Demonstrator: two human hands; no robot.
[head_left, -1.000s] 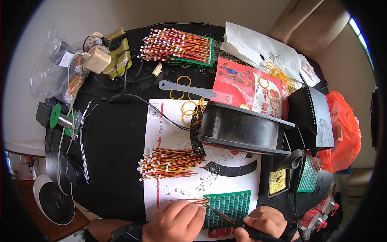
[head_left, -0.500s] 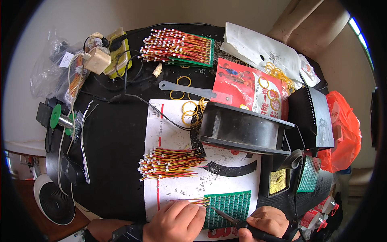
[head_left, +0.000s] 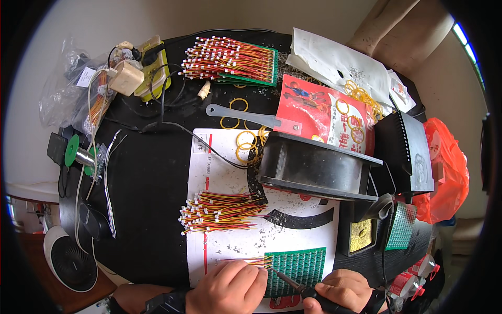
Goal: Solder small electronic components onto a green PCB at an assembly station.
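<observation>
My left hand [head_left: 230,287] is closed on thin red, yellow and black wires [head_left: 251,261], whose ends lie at the left edge of a green circuit board [head_left: 303,269]. Its fingers hide part of the wires and the board's lower left side. A soldering iron [head_left: 293,282] is gripped in my right hand [head_left: 346,289], pointing up and left. Its tip is at the wire ends on the board's left edge; whether it touches them is too small to tell. Above my left hand lies a pile of wires with white connectors [head_left: 219,213].
A black fan-like housing [head_left: 316,166] stands beyond the board. Right of it are a yellow tip-cleaning sponge [head_left: 362,235], another green board [head_left: 401,226] and a red plastic bag [head_left: 444,167]. Wired boards [head_left: 230,62] are stacked at the back. A solder spool [head_left: 83,156] sits at left.
My right hand and the soldering iron have shifted slightly left, bringing the tip a little further toward the wire ends. My left hand stays almost still.
</observation>
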